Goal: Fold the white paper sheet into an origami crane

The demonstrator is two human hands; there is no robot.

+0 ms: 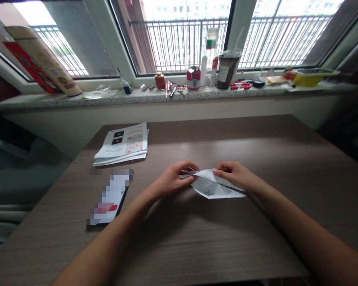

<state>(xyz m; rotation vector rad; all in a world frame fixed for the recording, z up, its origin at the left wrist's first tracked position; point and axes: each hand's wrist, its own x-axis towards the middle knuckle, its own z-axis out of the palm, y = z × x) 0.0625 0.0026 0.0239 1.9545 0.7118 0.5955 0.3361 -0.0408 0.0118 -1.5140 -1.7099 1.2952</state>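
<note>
Paper [216, 190]: print too small for me to read; left end partly covered by the left hand [177, 176], upper right edge by the right hand [234, 174]. Phone [111, 198]: screen masked by coarse blocks, content unreadable. Sheets [125, 141]: fine text illegible from here. Cup [227, 71]: label indistinct. Table [173, 246]: near corners cut off at the view's edges, as are both forearms [107, 238]

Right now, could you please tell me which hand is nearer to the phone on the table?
Left: the left hand is to the right of the phone, at the left end of the folded paper; the right hand is farther right.
</note>
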